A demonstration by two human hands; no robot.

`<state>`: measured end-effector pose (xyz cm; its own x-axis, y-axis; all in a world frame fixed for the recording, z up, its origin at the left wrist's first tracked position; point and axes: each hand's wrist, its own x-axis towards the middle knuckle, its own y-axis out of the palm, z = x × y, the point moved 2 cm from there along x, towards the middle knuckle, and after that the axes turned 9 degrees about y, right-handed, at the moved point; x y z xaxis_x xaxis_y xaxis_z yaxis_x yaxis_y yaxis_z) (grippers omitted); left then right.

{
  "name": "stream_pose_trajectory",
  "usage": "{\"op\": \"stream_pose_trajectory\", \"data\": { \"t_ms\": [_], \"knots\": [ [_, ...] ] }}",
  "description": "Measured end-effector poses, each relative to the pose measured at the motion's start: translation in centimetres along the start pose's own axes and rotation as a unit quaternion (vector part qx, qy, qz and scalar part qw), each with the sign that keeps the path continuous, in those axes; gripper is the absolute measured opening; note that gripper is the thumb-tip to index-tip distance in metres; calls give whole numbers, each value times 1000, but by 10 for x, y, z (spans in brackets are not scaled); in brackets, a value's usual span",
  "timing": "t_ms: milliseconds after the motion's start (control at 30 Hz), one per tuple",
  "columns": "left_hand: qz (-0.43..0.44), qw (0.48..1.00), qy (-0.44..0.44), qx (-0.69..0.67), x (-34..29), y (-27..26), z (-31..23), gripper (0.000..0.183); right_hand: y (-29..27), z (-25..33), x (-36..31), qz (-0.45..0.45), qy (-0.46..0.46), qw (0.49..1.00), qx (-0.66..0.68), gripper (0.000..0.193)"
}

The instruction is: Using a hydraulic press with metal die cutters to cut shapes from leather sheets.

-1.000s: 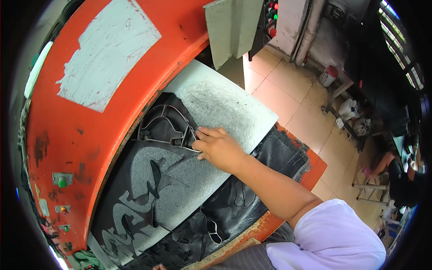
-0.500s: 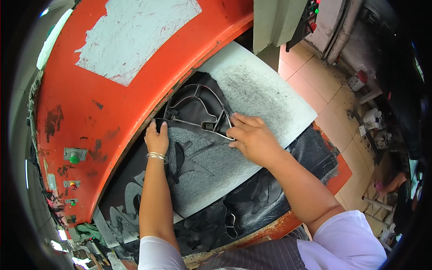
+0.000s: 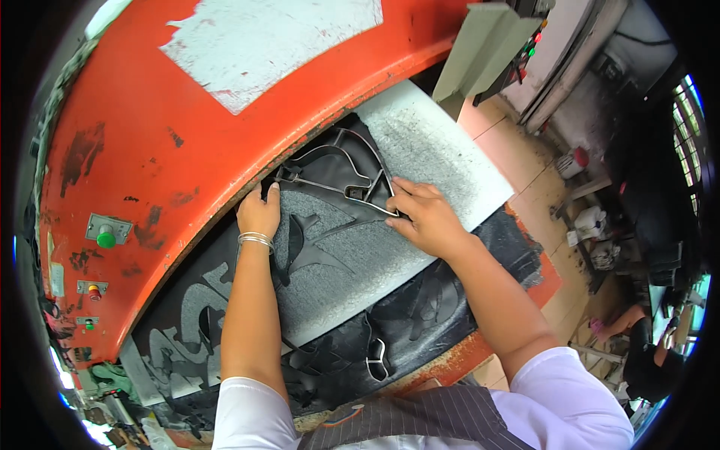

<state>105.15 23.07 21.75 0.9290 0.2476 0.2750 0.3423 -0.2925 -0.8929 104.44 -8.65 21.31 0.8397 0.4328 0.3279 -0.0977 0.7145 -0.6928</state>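
Observation:
A metal-strip cutting die (image 3: pixel 346 185) with curved outlines lies on a black sheet (image 3: pixel 319 174) of leather-like material. The sheet rests on a worn white cutting board (image 3: pixel 480 161). My right hand (image 3: pixel 429 219) grips the die's right edge, thumb near its lower corner and fingers along its side. My left hand (image 3: pixel 259 216) is by the die's left end, close under the orange press edge. Its thumb and fingers are apart, with the tips on the black sheet. Below the die, cut-out gaps in the sheet show the grey, fuzzy board surface.
The orange press head (image 3: pixel 187 165) overhangs the board, with a green button (image 3: pixel 106 237) and a red button (image 3: pixel 94 293). A small metal die (image 3: pixel 377 360) lies on black scraps (image 3: pixel 330 360) along the front. Another person (image 3: pixel 649 345) is at the far right.
The whole view has shifted and turned slightly. My left fingers look drawn closer together at the sheet's edge; my right hand keeps its place on the die.

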Motion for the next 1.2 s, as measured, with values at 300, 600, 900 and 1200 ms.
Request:
{"op": "stream_pose_trajectory", "data": {
  "t_ms": [300,600,900,1200],
  "knots": [
    [18,988,73,-135,-102,-68,29,46,8,5,-18,-43,14,996,-80,45],
    [-450,845,-210,-195,-257,-213,256,59,53,160,-30,-73,-98,992,26,45],
    [-547,799,-236,80,-293,-336,400,74,127,349,56,-190,-266,936,135,22],
    [-258,947,-131,-141,-334,-259,308,66,126,296,-24,-106,-240,960,103,22]
  ]
}}
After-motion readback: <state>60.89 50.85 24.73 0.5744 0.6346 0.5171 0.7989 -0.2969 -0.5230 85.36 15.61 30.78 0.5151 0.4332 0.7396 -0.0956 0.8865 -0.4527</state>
